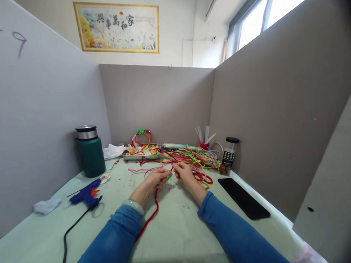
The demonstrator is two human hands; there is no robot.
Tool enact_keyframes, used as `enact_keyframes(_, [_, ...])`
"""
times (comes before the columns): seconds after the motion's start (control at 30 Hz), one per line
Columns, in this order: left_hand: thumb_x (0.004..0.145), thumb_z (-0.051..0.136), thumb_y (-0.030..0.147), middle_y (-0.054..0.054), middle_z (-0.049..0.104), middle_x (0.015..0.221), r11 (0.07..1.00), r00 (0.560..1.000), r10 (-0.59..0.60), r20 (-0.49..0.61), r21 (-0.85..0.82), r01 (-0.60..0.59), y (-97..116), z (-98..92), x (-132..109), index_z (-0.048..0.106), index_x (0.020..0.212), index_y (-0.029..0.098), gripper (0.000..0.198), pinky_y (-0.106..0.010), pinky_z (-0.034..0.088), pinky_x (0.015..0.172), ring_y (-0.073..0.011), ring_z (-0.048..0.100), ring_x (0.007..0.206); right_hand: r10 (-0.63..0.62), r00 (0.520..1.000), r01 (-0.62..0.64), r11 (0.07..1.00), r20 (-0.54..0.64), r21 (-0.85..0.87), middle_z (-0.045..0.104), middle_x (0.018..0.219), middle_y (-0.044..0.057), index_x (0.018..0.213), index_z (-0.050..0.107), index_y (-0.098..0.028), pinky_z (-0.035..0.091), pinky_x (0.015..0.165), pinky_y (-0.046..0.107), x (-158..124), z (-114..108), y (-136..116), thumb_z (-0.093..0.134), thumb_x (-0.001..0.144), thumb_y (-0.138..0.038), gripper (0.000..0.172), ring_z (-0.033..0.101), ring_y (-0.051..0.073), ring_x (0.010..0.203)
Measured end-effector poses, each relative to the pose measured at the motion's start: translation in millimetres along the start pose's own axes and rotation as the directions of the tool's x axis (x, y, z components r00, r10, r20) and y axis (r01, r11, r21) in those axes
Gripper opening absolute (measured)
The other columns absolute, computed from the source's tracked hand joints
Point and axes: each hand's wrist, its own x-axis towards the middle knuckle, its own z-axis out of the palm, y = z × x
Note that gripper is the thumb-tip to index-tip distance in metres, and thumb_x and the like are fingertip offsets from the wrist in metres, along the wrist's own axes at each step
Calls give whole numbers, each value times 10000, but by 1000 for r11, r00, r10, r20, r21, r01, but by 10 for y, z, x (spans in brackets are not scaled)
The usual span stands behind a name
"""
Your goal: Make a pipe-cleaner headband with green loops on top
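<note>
Both hands meet above the middle of the table, fingers pinched close together. A red pipe cleaner (156, 205) runs from my left hand (156, 178) down toward my left forearm. Its upper end shows between the two hands, where my right hand (183, 173) pinches it. A bit of green shows beside my left fingertips; what it belongs to is partly hidden. Just behind the hands lies a heap of coloured pipe cleaners (194, 157), mostly red, green and pink. Red-handled scissors (207, 179) lie beside my right hand.
At left stand a green bottle (91, 156) and a blue glue gun (86, 194) with a black cord. A metal tray (141, 157) with small pieces and a colourful ring (141, 140) sits behind. At right are a clear jar (229, 156) and a black phone-like slab (244, 198). Grey partitions enclose three sides.
</note>
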Motion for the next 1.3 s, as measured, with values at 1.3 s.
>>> enact_keyframes(1.3, [745,498,374,36,461,467,784,959,177,-220,621,-2,-69,-128,133,610,694,147,258,-216,263,458,-86,361,433,101,995,-99,992,-27,73,514,511,-51,654,527,-170,243,381,204,72,-134,61,669,606,-454,321,375,60,385])
